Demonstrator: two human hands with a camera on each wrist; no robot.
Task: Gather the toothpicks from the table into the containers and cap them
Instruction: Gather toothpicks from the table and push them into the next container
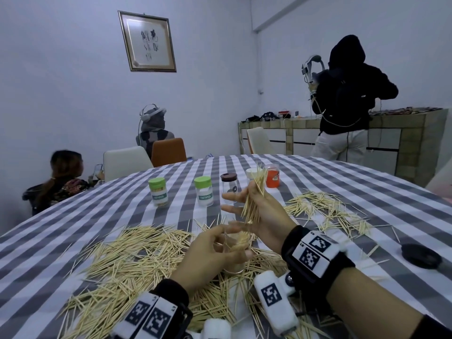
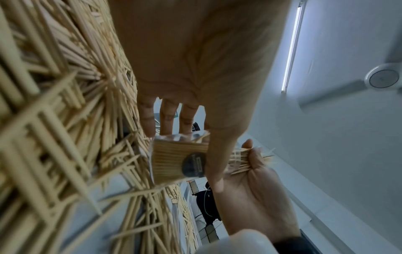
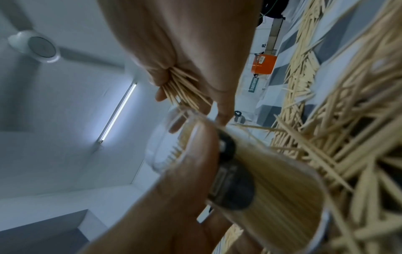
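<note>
Right hand [image 1: 263,216]: fist grips pale wooden toothpick bundle [image 1: 254,196], long axis twelve-to-six, tips down.
Left hand [image 1: 210,255]: wraps upright clear glass jar [image 1: 236,243].

Pale walls [image 1: 61,69]; framed pic [image 1: 147,41]; chairs [image 1: 126,161]

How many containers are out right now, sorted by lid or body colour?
Green-capped: 2
Clear, dark lid: 1
White-lidded: 1
Orange: 1
Clear, uncapped, held in the hands: 1
Total: 6
</note>
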